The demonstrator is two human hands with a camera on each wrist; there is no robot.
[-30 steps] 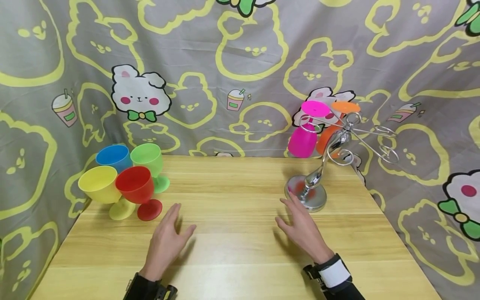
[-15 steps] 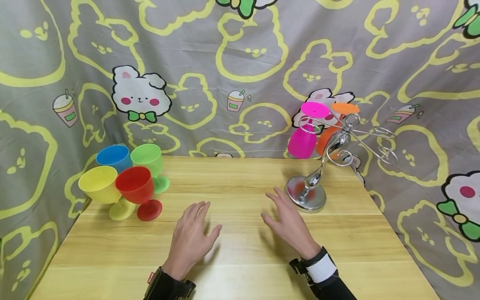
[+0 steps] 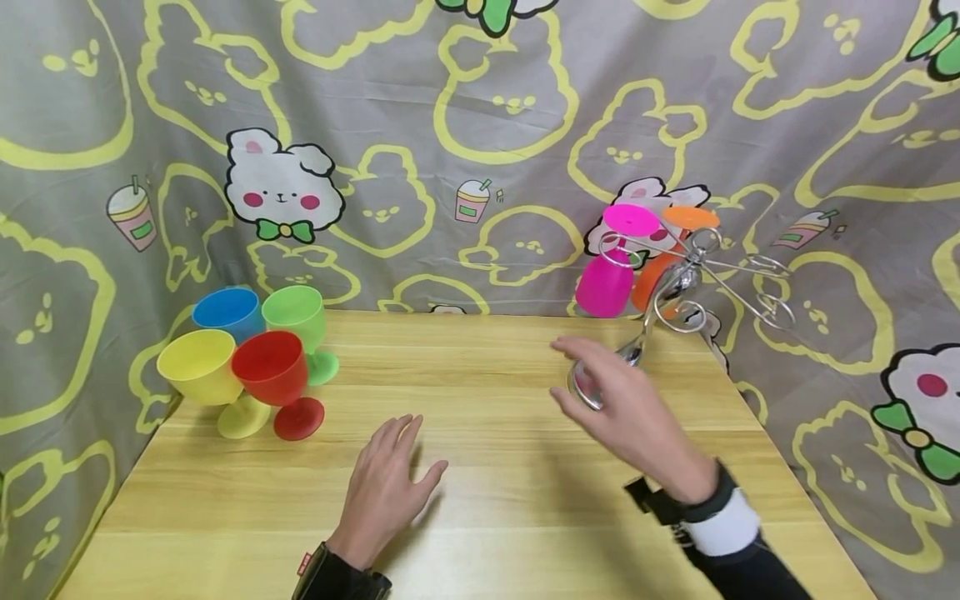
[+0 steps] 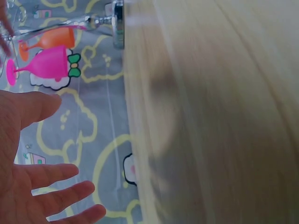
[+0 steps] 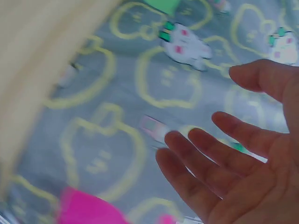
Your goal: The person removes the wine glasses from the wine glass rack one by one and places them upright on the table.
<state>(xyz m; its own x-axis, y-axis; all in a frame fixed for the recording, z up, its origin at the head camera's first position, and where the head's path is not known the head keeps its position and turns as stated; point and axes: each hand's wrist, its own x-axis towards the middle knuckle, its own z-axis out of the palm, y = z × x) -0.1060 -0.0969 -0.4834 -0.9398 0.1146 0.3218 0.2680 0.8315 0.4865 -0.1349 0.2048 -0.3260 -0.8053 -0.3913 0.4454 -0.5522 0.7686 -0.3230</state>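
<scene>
My left hand [image 3: 386, 487] hovers over the middle of the wooden table, fingers spread, holding nothing. My right hand [image 3: 630, 408] is raised in front of the chrome glass rack [image 3: 678, 279], covering part of its round base; its fingers are extended and grip nothing. From the rack's wire loops hang a pink goblet [image 3: 604, 285] and an orange goblet [image 3: 654, 282], both upside down. The pink goblet [image 5: 88, 207] also shows, blurred, low in the right wrist view. At the table's left stand a red goblet [image 3: 270, 367], a yellow goblet [image 3: 198, 367], a blue goblet [image 3: 227, 313] and a green goblet [image 3: 295, 315], all upright.
A grey curtain [image 3: 510, 108] with yellow cartoon outlines encloses the wooden table [image 3: 465, 375] at the back and both sides. The rack's right-hand wire loops [image 3: 772, 308] stick out with no goblet on them.
My left hand has moved right, away from the red goblet, then nearly stopped. My right hand first drifted left, then rose and moved right in front of the rack's base. The goblets have not moved.
</scene>
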